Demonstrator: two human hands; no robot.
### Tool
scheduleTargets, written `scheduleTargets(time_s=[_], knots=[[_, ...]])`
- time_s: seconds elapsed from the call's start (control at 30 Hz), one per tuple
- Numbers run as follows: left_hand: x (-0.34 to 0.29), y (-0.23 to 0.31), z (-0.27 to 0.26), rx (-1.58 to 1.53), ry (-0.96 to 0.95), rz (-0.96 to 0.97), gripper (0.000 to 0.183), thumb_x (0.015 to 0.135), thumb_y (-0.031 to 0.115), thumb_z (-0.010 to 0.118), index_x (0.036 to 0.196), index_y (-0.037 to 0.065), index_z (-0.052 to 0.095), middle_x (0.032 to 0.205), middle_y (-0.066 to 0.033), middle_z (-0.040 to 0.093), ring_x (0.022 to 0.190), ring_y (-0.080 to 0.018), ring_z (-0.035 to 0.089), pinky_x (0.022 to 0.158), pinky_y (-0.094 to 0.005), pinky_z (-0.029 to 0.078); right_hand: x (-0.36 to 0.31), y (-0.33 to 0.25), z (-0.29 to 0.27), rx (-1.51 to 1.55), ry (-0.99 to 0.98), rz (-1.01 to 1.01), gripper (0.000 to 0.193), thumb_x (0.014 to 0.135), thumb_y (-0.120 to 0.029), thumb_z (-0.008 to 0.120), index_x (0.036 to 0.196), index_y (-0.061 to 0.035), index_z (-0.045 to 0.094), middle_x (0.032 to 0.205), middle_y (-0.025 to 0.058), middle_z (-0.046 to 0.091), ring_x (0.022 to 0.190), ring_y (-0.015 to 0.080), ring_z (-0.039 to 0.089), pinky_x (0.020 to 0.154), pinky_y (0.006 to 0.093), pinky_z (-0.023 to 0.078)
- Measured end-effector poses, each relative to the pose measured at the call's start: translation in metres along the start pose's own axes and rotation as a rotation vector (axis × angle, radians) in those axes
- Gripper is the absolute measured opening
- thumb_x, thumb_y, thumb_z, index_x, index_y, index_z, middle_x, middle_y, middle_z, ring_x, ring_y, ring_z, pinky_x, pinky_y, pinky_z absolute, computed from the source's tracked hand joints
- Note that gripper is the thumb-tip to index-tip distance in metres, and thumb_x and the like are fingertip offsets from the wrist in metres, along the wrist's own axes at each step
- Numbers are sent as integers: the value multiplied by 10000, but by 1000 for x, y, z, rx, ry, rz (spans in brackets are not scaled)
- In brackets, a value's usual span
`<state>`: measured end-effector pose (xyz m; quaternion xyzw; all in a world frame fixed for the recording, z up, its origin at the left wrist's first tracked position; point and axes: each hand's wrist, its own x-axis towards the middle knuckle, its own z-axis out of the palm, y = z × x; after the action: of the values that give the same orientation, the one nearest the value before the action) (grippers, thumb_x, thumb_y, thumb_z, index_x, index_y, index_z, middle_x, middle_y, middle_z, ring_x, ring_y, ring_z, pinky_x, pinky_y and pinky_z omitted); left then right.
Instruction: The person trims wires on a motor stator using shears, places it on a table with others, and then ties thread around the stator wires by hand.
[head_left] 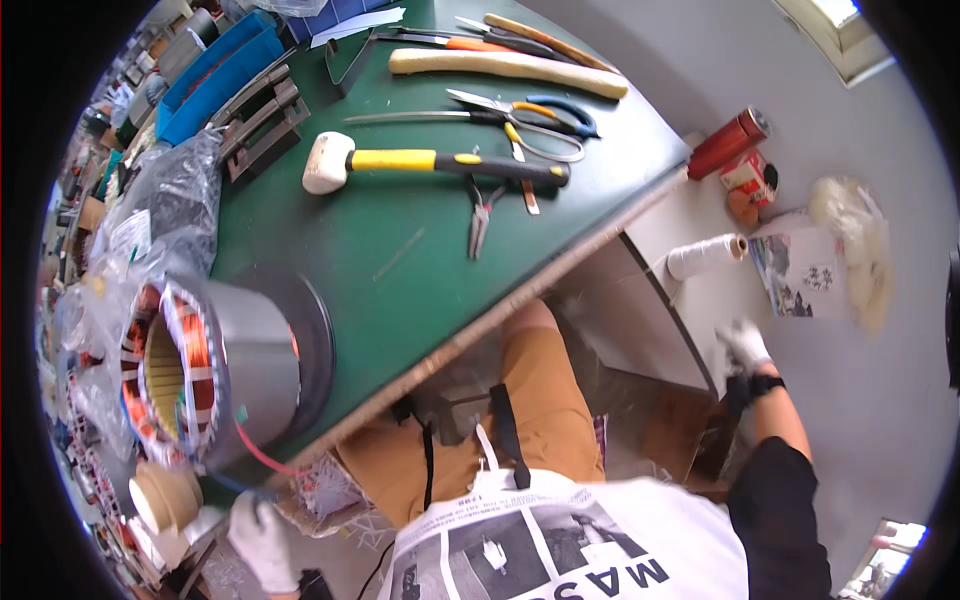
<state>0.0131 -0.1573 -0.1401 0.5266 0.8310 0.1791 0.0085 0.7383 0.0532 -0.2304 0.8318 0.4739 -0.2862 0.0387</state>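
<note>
While the person sits at the green bench (400, 270), the left hand (258, 535), in a white glove, hangs low at the bench's near corner, just under a grey motor stator (215, 365) with copper windings that lies on its side at the bench edge; whether that hand grips anything cannot be told, though red and blue leads trail from the stator toward it. The right hand (742, 345), also gloved, reaches out to the side well away from the bench, near a spool of white cord (705, 257) down by the floor; its grasp is blurred and cannot be told. Farther up the bench lie a white-headed mallet with a yellow and black handle (430, 162), a pair of pliers (480, 215), scissors (530, 115) and a pale wooden stick (505, 68). A red cylinder (728, 143) stands on the floor.
</note>
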Motion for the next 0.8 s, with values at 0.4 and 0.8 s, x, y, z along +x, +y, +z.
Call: scheduleTargets(time_s=[0.4, 0.8], knots=[[38, 359, 60, -569, -458, 1112, 302, 777, 107, 625, 1064, 45, 555, 924, -140, 597, 828, -334, 603, 729, -402, 491, 10, -142, 0, 726, 779, -442, 417, 716, -234, 765, 1035, -60, 560, 907, 139, 671, 865, 282, 660, 801, 374, 509], [48, 561, 156, -1007, -969, 835, 445, 719, 113, 697, 1130, 38, 545, 987, -94, 648, 934, -182, 630, 838, -337, 497, -71, -106, 11, 2276, -271, -641, 679, 904, -547, 502, 1298, -6, 386, 1184, 166, 534, 1060, 272, 557, 978, 443, 398]])
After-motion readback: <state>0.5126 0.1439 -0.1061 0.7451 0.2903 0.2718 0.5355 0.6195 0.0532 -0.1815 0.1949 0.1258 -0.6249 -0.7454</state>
